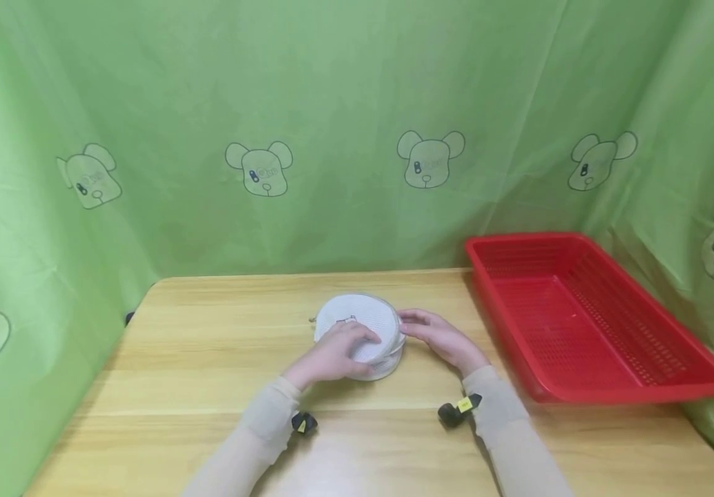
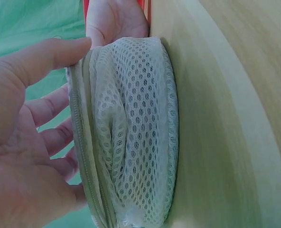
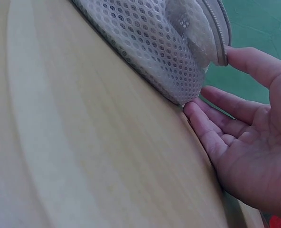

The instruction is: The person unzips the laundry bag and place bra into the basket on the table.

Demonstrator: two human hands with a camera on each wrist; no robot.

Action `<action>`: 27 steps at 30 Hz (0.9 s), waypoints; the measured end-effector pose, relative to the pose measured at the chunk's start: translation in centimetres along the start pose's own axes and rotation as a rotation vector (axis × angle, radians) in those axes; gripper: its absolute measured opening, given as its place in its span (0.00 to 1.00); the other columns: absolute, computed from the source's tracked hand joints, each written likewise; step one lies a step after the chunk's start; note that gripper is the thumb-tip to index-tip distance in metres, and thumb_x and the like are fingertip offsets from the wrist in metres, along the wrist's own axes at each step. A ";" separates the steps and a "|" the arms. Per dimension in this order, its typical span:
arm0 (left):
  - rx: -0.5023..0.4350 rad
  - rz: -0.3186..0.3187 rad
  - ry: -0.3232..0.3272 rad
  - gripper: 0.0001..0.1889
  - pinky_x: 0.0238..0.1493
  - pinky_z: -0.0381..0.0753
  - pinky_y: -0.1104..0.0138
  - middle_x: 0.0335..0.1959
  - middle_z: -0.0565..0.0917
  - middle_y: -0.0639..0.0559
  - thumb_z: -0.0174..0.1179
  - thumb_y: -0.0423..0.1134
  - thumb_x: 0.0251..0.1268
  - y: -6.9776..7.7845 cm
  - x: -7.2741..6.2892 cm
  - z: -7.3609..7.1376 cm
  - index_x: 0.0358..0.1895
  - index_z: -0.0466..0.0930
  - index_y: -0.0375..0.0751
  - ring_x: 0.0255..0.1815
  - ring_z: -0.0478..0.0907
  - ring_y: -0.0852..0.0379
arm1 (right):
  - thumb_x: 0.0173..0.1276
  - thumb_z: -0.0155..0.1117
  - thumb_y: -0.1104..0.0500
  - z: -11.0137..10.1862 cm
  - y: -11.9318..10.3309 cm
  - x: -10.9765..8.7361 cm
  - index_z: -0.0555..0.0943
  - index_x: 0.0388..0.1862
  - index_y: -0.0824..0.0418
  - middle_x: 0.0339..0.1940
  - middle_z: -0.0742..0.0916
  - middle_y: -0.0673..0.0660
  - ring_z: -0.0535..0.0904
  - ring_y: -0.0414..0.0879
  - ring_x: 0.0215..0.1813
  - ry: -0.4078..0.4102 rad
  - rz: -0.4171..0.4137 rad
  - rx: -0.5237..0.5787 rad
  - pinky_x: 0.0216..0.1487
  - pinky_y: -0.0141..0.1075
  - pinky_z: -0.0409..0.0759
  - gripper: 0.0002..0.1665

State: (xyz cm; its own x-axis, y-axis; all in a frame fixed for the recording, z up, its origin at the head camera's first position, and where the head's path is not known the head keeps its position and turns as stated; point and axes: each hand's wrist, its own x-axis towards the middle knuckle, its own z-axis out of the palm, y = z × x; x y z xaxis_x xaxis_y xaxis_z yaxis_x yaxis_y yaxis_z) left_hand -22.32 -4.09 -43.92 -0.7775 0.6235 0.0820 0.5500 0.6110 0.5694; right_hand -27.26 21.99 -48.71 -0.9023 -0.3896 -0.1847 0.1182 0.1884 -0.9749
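A round white mesh laundry bag (image 1: 377, 316) lies on the wooden table, its zippered lid edge facing up. My left hand (image 1: 337, 351) rests on top of the lid with its fingers spread. In the left wrist view the thumb lies at the zipper (image 2: 79, 118), above the slightly creased mesh side (image 2: 140, 90). At the bag's right side is my right hand (image 1: 447, 339). The right wrist view shows one of its fingertips touching the zipper's edge (image 3: 221, 33) and other fingers at the bag's bottom rim (image 3: 181, 99).
To the right, a red plastic basket (image 1: 506, 331) with slotted walls stands on the table (image 1: 208, 373). A green curtain (image 1: 344, 83) printed with bear heads hangs behind and along both sides.
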 end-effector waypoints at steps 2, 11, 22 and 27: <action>-0.006 0.003 -0.001 0.28 0.76 0.56 0.49 0.63 0.78 0.50 0.70 0.45 0.51 -0.1 0.0 0.0 0.58 0.77 0.47 0.68 0.69 0.48 | 0.67 0.64 0.51 0.0 0.0 0.0 0.66 0.70 0.64 0.72 0.71 0.62 0.58 0.59 0.77 0.005 0.003 -0.001 0.78 0.60 0.43 0.37; -0.047 0.016 0.017 0.26 0.74 0.59 0.50 0.61 0.80 0.49 0.67 0.43 0.52 -0.2 -0.1 -0.1 0.57 0.78 0.45 0.67 0.70 0.47 | 0.68 0.63 0.52 0.0 0.2 0.2 0.66 0.70 0.64 0.72 0.72 0.63 0.58 0.59 0.77 0.004 -0.008 -0.006 0.78 0.60 0.42 0.36; -0.225 0.020 0.050 0.24 0.67 0.72 0.59 0.55 0.82 0.47 0.65 0.37 0.55 -0.4 -0.1 -0.8 0.57 0.77 0.38 0.59 0.77 0.51 | 0.68 0.63 0.51 -0.2 0.3 0.3 0.66 0.71 0.63 0.72 0.71 0.63 0.58 0.59 0.77 0.008 0.003 -0.021 0.77 0.62 0.42 0.37; -0.262 0.007 0.056 0.24 0.67 0.73 0.59 0.56 0.82 0.46 0.65 0.36 0.56 -0.3 -0.1 -1.2 0.58 0.76 0.38 0.60 0.77 0.50 | 0.68 0.63 0.52 -0.2 0.3 0.3 0.65 0.71 0.63 0.72 0.71 0.62 0.57 0.59 0.77 0.006 0.007 -0.007 0.77 0.62 0.41 0.36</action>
State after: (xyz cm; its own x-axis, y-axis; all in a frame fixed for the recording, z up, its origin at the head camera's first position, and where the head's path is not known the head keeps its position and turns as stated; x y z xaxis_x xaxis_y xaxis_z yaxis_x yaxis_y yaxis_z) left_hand -22.76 -4.91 -43.16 -0.7936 0.5949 0.1276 0.4635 0.4554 0.7601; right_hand -27.58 22.07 -49.01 -0.9037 -0.3832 -0.1908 0.1217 0.1973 -0.9728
